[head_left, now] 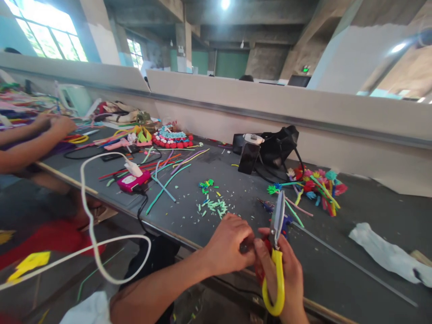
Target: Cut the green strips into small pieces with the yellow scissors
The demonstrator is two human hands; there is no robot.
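My right hand (293,270) grips a pair of scissors (277,219), blades pointing up and away from me, the yellow handle hanging below the palm. Close beside it, my left hand (229,243) is closed, its fingertips meeting near the right thumb; a small dark thing shows between the fingers, too hidden to name. Something red (260,265) is partly covered between the two hands. Beyond my left hand lie pale green clippings (216,206) and a small green and yellow pile (206,184). A blue tool (286,223) lies partly behind the scissors.
Fuzzy coloured stems (165,186) lie by a pink power socket (133,181) with a white cable (90,211). A phone (249,158) leans before a black bag (280,146). Stem flowers (324,186) and a white sleeve (388,254) lie right. A co-worker's hands (56,123) are left.
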